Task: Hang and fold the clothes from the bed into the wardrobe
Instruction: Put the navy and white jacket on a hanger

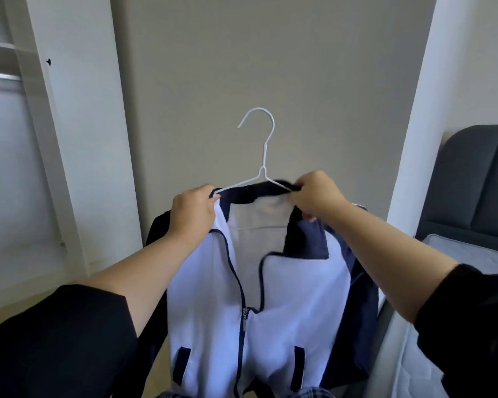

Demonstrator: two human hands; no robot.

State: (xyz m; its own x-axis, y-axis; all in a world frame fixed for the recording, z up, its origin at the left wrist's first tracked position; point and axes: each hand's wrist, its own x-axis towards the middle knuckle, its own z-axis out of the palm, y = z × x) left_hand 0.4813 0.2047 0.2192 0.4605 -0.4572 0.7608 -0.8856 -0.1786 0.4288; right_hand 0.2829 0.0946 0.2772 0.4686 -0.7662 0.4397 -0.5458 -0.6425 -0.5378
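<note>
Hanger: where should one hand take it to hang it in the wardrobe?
I'd pinch the bare neck of the hanger below the hook, coming from the right: the hook opens leftward, and the neck stands upright and clear above the jacket collar, centred between the left hand and right hand.

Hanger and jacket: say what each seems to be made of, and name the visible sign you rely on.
The hanger looks like thin metal wire with a smooth white coating: it is slim and twisted at the neck. The jacket seems a light synthetic fabric, matte white with navy trim, hanging in soft folds; its zip pull looks like grey metal.
</note>
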